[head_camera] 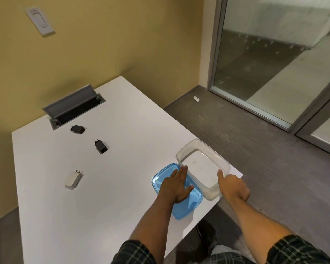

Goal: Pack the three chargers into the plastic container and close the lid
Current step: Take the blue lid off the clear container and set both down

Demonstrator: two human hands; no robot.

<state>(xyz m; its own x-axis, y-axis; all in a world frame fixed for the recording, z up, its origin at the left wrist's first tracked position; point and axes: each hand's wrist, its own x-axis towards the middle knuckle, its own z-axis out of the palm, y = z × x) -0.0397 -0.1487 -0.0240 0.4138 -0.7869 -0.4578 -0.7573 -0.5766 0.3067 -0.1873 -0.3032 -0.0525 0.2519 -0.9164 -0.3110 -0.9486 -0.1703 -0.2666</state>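
Right hand point(233, 184) fingers grip the container point(202, 164) rim.

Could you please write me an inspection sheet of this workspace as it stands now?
Surface: white table, bare around the items.
Job's things: clear plastic container empty, near the table's right edge; blue lid off, flat beside it; two black chargers and one white charger lying loose, apart.
Clutter: nothing seen on the table.
Grippers: left hand flat on the lid, open; right hand gripping the container's near rim.
Cables: nothing seen.
Surroundings: open grey cable hatch in the table, yellow wall, wall switch, glass partition, white scrap on the carpet.
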